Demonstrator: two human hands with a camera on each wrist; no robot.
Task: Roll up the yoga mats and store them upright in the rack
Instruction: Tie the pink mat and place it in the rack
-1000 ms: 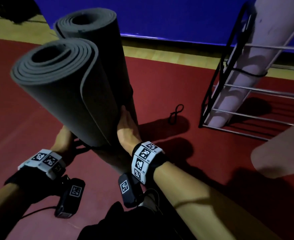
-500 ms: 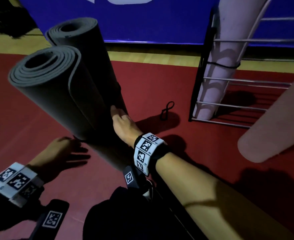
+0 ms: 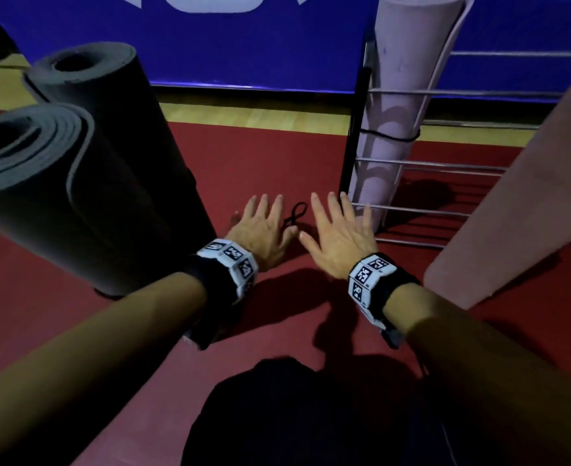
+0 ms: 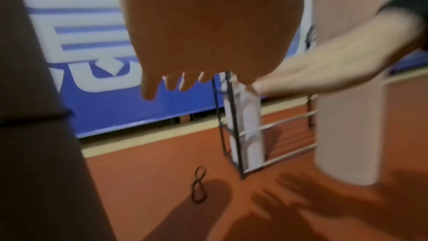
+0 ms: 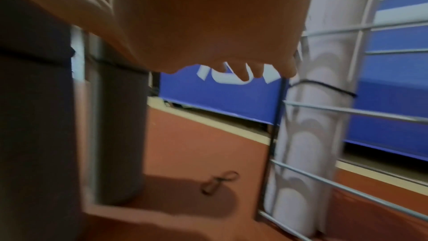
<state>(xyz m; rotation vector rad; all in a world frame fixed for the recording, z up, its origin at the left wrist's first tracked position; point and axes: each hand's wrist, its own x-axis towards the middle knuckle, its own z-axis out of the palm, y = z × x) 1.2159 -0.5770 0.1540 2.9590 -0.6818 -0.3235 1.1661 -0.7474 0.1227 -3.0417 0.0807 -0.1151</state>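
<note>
Black band [image 3: 295, 213] apparently on floor between spread hands [image 3: 311, 230].

Two rolled mats [image 3: 85, 183] stand on end on the floor [image 3: 260, 156] to the person's left, one behind the other. To the right a wire rack [image 3: 421, 203] holds another rolled mat [image 3: 395, 112] upright in its left end. Between them a loop of cord [image 3: 294, 213] lies on the floor, just ahead of the left hand [image 3: 263, 227] and right hand [image 3: 337, 233], side by side above it.

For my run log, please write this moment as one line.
left hand: open, empty | right hand: open, empty | black band: on floor | grey mats: upright, outside rack
</note>
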